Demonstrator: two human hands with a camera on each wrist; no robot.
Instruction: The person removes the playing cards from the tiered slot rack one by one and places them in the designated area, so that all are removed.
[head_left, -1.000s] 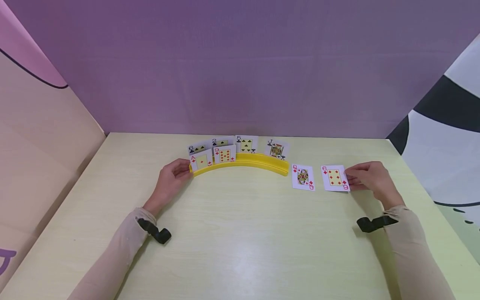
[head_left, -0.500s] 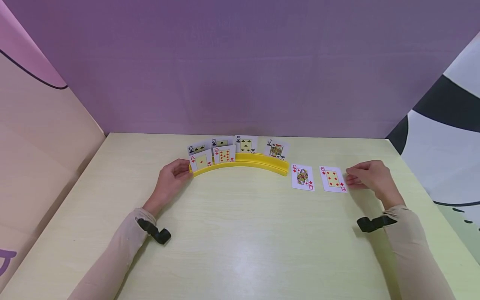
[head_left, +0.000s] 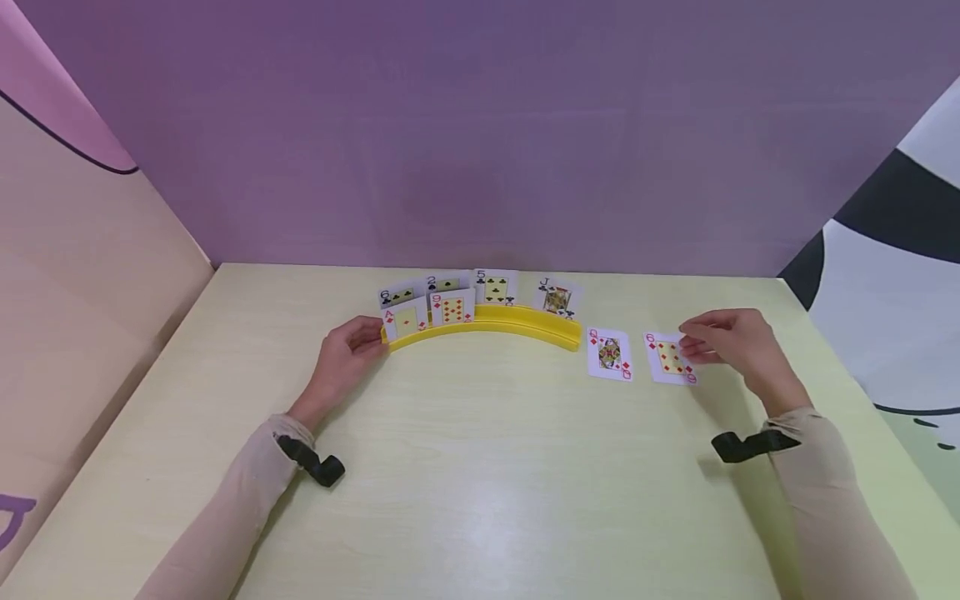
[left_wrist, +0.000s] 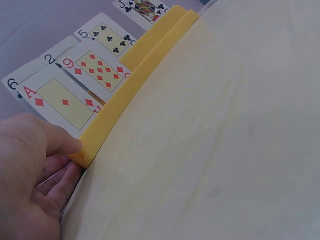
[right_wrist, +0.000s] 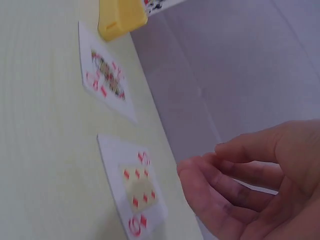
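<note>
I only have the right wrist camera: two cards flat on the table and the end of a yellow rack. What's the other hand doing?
Observer: The left hand pinches the far left end of the yellow card holder.
Operator: Any cards standing in it?
Observer: Six. The ace of diamonds and nine of diamonds stand in front, with four black-suit cards behind.
Operator: Is my hand on the six?
Observer: In the head view, the right hand has its fingertips over the right edge of the six of diamonds. I cannot tell whether they touch it.
</note>
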